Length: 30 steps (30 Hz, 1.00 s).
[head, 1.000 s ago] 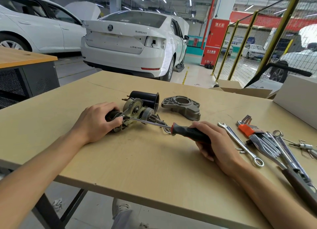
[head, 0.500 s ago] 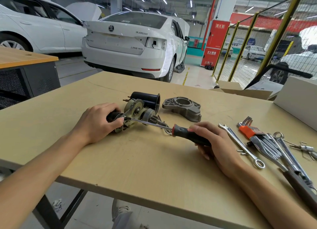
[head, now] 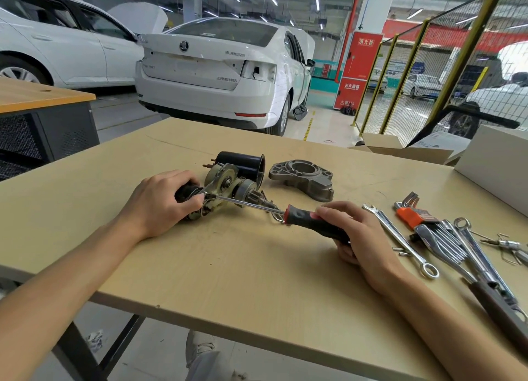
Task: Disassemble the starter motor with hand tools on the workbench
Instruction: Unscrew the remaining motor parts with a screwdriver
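The partly stripped starter motor (head: 228,183) lies on its side at the middle of the wooden workbench (head: 228,266). My left hand (head: 160,203) grips its near left end. My right hand (head: 357,237) holds the black and red handle of a screwdriver (head: 308,222). The steel shaft runs left across the motor, and its tip sits at the motor's left end beside my left thumb. Behind the motor stands its black cylindrical housing (head: 245,163). A grey cast end bracket (head: 303,177) lies to the right of that.
Right of my right hand lie a long combination wrench (head: 400,240), an orange-holdered hex key set (head: 414,215), more wrenches (head: 463,246) and small loose parts. A white box (head: 497,163) stands at the far right. White cars and a yellow mesh fence stand beyond the bench.
Both hands, the screwdriver and the motor hold nearly the same places. My right hand's fingers have shifted slightly on the handle.
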Motion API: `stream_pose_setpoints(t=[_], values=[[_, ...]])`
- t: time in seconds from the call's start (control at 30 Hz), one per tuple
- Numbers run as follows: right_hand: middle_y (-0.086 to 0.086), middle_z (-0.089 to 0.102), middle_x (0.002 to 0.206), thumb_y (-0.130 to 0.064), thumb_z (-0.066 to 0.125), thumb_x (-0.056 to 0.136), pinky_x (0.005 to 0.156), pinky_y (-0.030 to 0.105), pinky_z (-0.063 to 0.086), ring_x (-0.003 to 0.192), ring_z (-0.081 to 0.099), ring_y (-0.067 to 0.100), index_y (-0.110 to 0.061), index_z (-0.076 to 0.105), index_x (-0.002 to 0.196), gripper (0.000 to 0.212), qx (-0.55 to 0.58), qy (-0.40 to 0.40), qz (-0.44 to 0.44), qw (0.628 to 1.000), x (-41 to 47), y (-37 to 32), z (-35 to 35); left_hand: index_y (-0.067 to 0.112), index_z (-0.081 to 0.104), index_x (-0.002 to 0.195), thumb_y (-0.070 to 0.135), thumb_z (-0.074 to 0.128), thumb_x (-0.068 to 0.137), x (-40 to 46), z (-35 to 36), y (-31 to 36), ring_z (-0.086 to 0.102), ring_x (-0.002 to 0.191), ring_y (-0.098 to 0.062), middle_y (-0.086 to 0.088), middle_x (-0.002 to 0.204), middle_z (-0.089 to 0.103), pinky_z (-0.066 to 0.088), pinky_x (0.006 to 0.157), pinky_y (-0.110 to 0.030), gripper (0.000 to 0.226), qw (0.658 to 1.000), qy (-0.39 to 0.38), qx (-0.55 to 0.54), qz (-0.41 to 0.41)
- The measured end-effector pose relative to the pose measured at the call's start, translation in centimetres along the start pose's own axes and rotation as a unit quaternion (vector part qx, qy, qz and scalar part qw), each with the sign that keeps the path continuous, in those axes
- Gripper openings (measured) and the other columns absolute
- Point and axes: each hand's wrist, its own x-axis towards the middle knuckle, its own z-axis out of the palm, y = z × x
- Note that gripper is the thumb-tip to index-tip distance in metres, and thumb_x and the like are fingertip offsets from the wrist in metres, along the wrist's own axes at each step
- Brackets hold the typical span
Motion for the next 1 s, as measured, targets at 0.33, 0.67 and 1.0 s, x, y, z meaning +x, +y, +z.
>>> stream_pose_setpoints(t=[0.33,0.67,1.0], values=[[0.003,0.042,0.054,-0.055,0.061,0.083,0.038,0.021,0.023,0.041,0.03,0.011,-0.019,0.074,0.081,0.038,0.013,-0.014,-0.013,1.0,-0.09,0.11,0.02,0.02,0.062,0.091,0.067,0.034,0.07,-0.08,-0.1,0.22,0.053,0.08,-0.02,0.006,0.083,0.061,0.036,0.067,-0.035,0.059,1.0,0.001,-0.007,0.0],[0.006,0.037,0.058,-0.042,0.07,0.081,0.038,0.021,0.019,0.042,0.023,0.01,-0.024,0.073,0.075,0.019,0.038,-0.024,0.013,0.999,-0.15,-0.08,0.01,0.021,0.061,0.09,0.066,0.034,0.07,-0.12,-0.05,0.1,0.052,0.079,-0.02,0.008,0.082,0.06,0.035,0.067,-0.035,0.056,1.0,0.003,-0.008,0.005],[0.009,0.06,0.074,-0.042,0.074,0.076,0.042,0.025,0.024,0.05,0.036,0.016,-0.012,0.07,0.094,0.035,0.045,-0.03,-0.018,0.998,0.2,0.29,-0.4,0.021,0.061,0.09,0.066,0.034,0.071,-0.03,-0.03,0.06,0.051,0.078,-0.019,0.006,0.082,0.06,0.034,0.066,-0.035,0.057,1.0,0.005,-0.005,0.005]])
